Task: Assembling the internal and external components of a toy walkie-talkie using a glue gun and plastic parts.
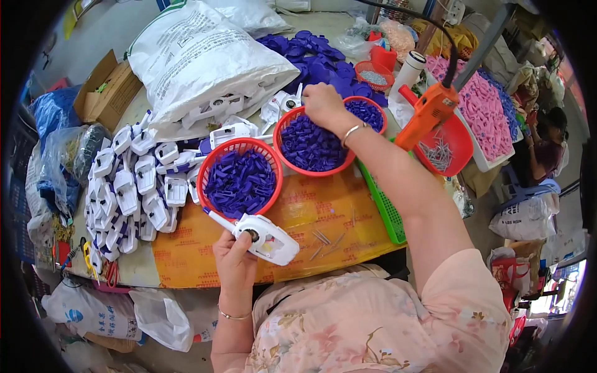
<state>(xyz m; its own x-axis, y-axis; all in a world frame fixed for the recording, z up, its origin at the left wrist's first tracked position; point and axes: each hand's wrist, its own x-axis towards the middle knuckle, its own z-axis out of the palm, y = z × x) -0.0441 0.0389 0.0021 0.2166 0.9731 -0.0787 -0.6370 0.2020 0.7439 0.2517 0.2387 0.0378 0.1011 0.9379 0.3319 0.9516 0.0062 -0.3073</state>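
From my end, the two hands are well apart. The left hand (238, 250) is clamped on a white casing (281, 244), thumb on its dark round part, just above the near edge of the table (367, 214). The right hand (323, 105) reaches past the middle basket (318, 173) toward the table's far edge, fingers bent beside some white parts (283, 104); I cannot tell whether they grip one.

What worries me most is that one-handed hold: the casing tilts, and if the thumb eased off, loose contents could spill, or the whole piece could slip over the near edge. The metal pins (322, 239) lie loose beside it, close to that edge, so a brushing sleeve could roll them off. I'd also watch the bracelet (354, 132): drawn back low, it could snag a rim and tip blue pieces (309, 146) out. The orange power tool (429, 115) hangs by the right forearm, and a wide swing could knock it. Toward the left edge, the casing pile (134, 180) could slide if bumped.
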